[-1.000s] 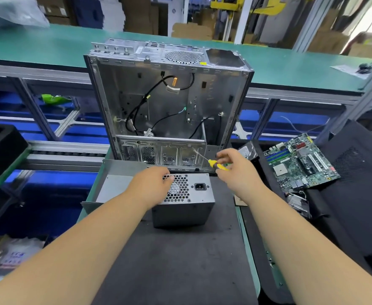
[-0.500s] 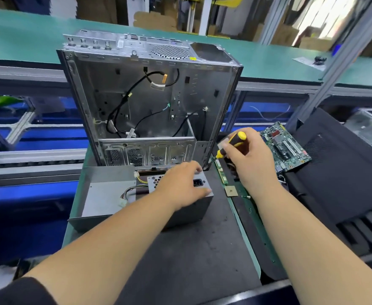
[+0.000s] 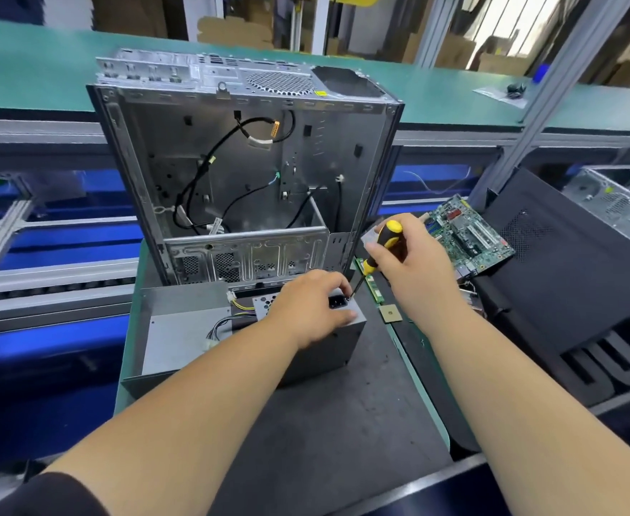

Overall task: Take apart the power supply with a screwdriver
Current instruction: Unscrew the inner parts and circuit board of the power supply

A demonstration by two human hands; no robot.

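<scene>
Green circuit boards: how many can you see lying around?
2: a large green motherboard on the black panel at right, and a narrow green memory stick beside the grey power supply. Others may be hidden.

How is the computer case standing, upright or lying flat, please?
Upright: the computer case stands on end, its open side facing the camera, behind the power supply.
</scene>
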